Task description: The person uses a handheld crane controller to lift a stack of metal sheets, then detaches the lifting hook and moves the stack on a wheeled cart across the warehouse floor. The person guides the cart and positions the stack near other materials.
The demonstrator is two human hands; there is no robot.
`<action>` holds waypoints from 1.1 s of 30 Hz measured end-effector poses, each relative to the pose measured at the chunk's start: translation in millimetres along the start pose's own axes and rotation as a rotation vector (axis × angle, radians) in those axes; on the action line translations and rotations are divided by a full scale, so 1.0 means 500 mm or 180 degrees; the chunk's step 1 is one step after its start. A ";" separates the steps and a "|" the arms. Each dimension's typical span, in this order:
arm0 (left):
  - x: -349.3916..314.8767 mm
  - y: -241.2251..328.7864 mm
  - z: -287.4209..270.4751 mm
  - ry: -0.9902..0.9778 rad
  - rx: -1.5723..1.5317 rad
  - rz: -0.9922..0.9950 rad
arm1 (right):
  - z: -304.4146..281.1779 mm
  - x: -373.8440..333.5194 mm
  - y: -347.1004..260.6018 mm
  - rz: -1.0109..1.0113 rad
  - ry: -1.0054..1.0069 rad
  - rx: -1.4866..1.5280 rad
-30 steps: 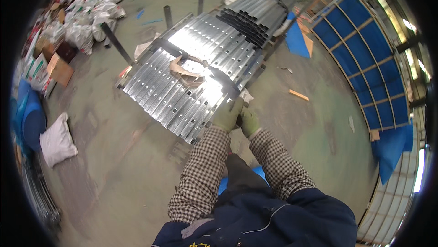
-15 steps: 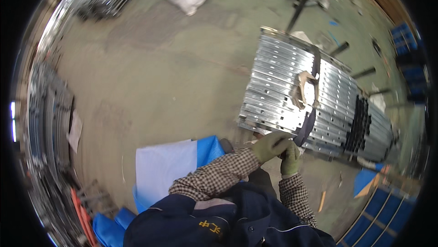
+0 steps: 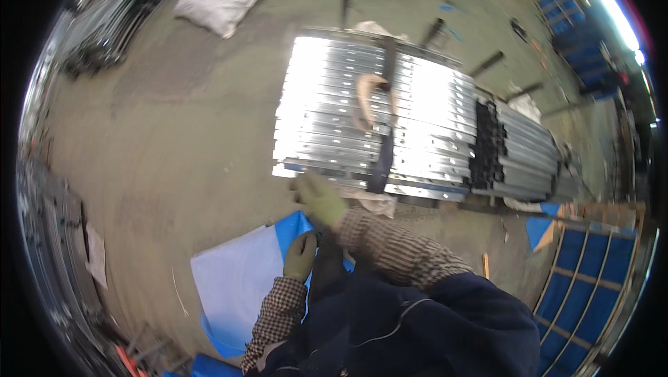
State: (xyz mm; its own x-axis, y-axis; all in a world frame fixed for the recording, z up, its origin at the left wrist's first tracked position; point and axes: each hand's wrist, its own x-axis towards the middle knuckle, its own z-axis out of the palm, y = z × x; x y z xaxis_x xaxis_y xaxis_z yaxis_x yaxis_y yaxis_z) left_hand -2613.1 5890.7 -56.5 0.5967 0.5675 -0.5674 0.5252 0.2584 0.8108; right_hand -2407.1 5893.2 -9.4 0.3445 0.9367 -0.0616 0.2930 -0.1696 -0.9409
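My right hand (image 3: 320, 199), in a green work glove, reaches across to the near left corner of a stack of shiny metal channels (image 3: 334, 123). Its fingers are smeared by motion, and I cannot tell whether they hold anything. Below it my left hand (image 3: 300, 255), gloved alike, is closed beside the blue corner of a folded white-and-blue sheet (image 3: 243, 265). What lies in its fingers is hidden. A dark strap (image 3: 381, 165) crosses the stack, with a tan curved piece (image 3: 364, 98) at its middle. Both forearms wear checked sleeves.
Dark upright posts (image 3: 487, 64) stick out behind the stack. A white sack (image 3: 219, 4) lies on the floor at the far left. More metal profiles (image 3: 52, 245) are piled along the left side. A blue panelled crate (image 3: 591, 279) stands at the right.
The view has swung, so the stack appears farther left. My hands, together by the strap's lower end before, are now apart: the right at the stack's corner, the left lower by the sheet.
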 end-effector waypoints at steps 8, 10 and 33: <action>0.111 -0.239 0.321 -0.0148 0.3425 0.3273 | -0.119 -0.047 -0.053 -0.0277 0.0435 0.0331; 0.152 -0.226 0.393 -0.0389 0.2969 0.3304 | -0.175 -0.138 -0.023 -0.0315 0.0437 0.0069; -0.335 -0.113 1.377 -0.1117 0.0844 -0.0163 | -1.387 -2.086 0.704 0.2717 0.5608 -0.0078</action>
State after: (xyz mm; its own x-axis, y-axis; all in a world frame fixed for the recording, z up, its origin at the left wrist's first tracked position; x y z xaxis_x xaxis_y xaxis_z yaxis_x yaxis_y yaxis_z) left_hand -2325.0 5242.9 -106.6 0.7118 0.2476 -0.6573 0.6696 0.0438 0.7415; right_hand -2044.7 4644.0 -45.4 0.7338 -0.6765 -0.0622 -0.3998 -0.3560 -0.8446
